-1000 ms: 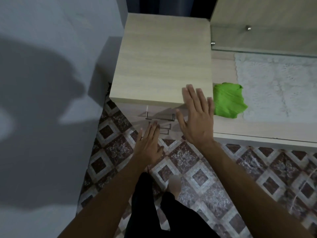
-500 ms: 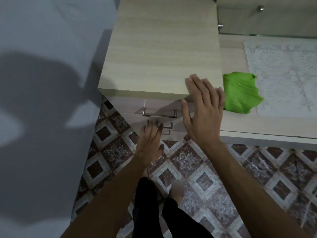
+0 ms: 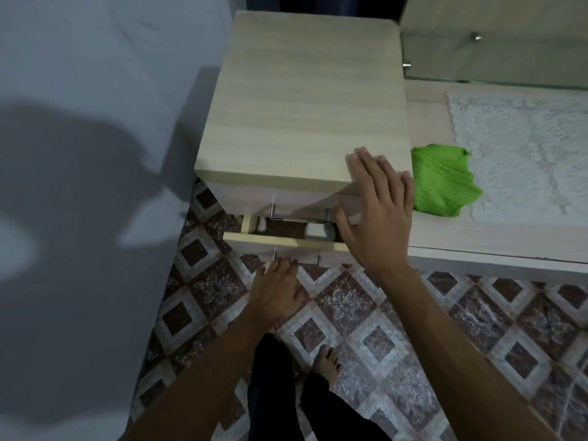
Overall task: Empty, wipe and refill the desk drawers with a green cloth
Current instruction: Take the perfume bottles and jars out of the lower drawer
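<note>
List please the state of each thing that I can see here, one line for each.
top drawer: closed
second drawer: pulled partly open, things inside
left hand: grips the second drawer's handle
right hand: flat on the cabinet's front corner
green cloth: crumpled, lying on the desk, untouched

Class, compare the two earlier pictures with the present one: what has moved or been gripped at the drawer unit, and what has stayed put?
The left hand went from flat and open to gripping the second drawer by its handle and has pulled it partly out, showing items inside. The right hand still rests open on the unit's top front corner. The green cloth remains untouched on the desk.
</note>
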